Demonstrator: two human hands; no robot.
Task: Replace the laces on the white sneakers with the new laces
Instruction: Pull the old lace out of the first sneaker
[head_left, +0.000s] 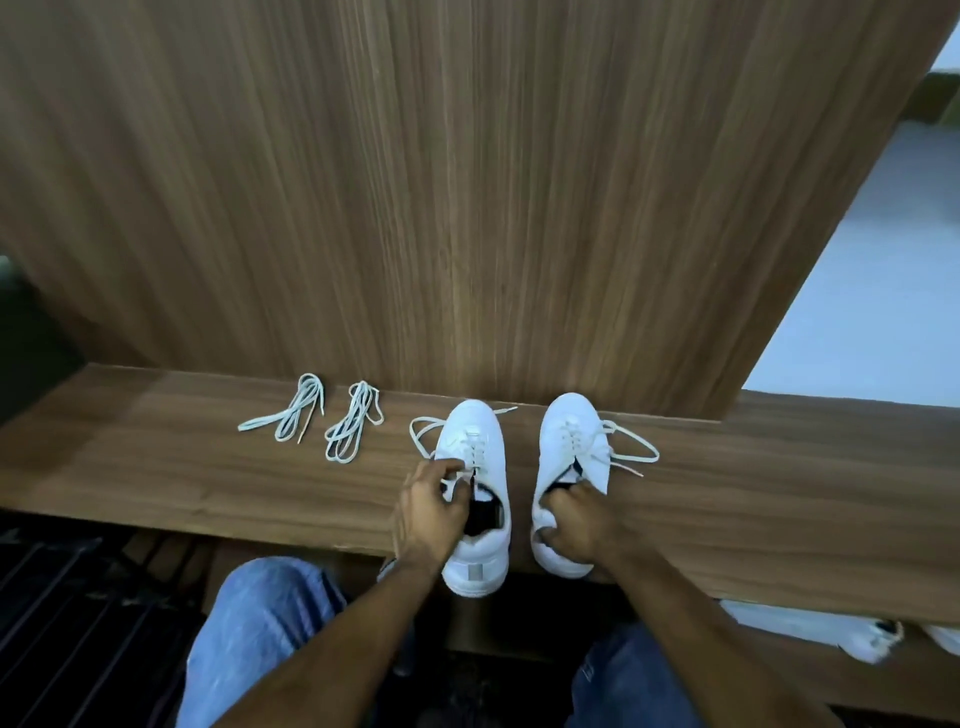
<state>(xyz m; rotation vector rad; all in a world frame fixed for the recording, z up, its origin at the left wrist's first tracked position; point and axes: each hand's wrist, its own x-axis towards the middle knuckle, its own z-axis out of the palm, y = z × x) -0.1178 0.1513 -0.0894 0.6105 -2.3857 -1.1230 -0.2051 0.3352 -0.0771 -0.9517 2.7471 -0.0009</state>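
Observation:
Two white sneakers stand side by side on a wooden shelf (156, 467), toes pointing away from me. My left hand (431, 506) pinches the lace at the upper eyelets of the left sneaker (475, 441). My right hand (576, 522) grips the heel collar of the right sneaker (569, 436). Both shoes carry their white laces, with loose loops trailing to the left (421, 434) and to the right (636, 452). Two bundled pale laces lie to the left of the shoes, one (291, 415) farther left, the other (350, 423) nearer the shoes.
A tall wooden panel (467, 182) rises right behind the shelf. My knees in blue jeans (260, 623) sit below the shelf's front edge. A dark slatted rack (78, 597) is at lower left, and white items (831, 631) lie under the shelf at lower right.

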